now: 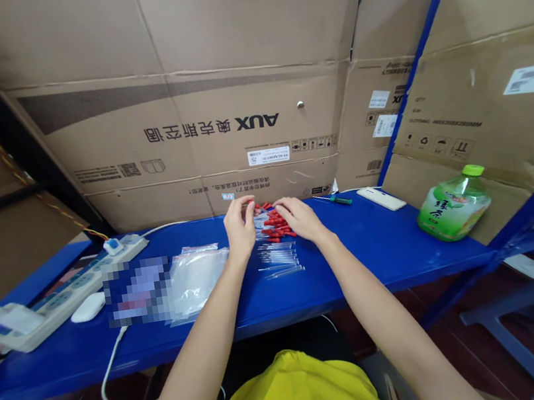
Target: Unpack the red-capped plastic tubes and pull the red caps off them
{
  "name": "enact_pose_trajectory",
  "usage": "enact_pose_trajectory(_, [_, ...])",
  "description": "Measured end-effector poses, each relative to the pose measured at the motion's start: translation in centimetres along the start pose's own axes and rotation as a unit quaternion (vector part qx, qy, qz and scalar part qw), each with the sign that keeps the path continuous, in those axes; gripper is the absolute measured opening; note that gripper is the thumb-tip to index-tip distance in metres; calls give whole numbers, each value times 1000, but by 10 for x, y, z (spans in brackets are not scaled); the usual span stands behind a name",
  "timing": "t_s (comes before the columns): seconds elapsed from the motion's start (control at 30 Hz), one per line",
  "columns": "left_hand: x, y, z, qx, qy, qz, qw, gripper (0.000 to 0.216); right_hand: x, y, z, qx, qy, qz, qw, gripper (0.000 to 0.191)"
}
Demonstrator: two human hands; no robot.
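Both my hands reach to the back of a blue shelf (pixel 365 252). My left hand (pixel 240 227) has its fingers curled together over a pile of small red-capped parts (pixel 276 224); what it pinches is too small to make out. My right hand (pixel 302 217) rests on the same pile with fingers bent down onto the red pieces. A row of thin clear tubes (pixel 280 259) lies just in front of the pile, between my wrists.
Clear plastic bags (pixel 193 278) lie to the left, beside a blurred patch, a white mouse (pixel 87 308) and a power strip (pixel 67 293). A green bottle (pixel 453 205), a white remote-like bar (pixel 381 198) and a green screwdriver (pixel 337 199) sit right. Cardboard boxes (pixel 215 121) wall the back.
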State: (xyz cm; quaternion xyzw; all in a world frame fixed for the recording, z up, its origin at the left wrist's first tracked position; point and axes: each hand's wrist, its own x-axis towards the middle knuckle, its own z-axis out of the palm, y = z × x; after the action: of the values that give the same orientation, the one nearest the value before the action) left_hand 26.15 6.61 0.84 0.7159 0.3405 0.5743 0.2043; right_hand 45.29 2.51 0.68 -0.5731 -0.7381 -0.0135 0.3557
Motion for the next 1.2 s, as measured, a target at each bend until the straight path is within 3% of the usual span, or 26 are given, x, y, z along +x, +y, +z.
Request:
enact_pose_trajectory(0.17, [-2, -6, 7, -38, -41, -16, 998, 24, 0, -20, 16, -7, -38, -42, 998, 32])
enact_pose_trajectory(0.4, [-4, -14, 9, 32, -62, -37, 997, 24, -4, -26, 27, -13, -50, -29, 998, 27])
enact_pose_trajectory(0.67, [-5, -17, 0, 172, -151, 47, 972, 33, -5, -29, 25, -113, -83, -20, 990, 26])
enact_pose_trajectory(0.87, [-6, -10, -3, 249, -132, 43, 958, 41, -4, -30, 20, -147, -85, -30, 985, 30])
enact_pose_trajectory(1.2, [-4, 1, -6, 272, -69, 57, 958, 43, -2, -36, 22, -148, -61, -18, 987, 36])
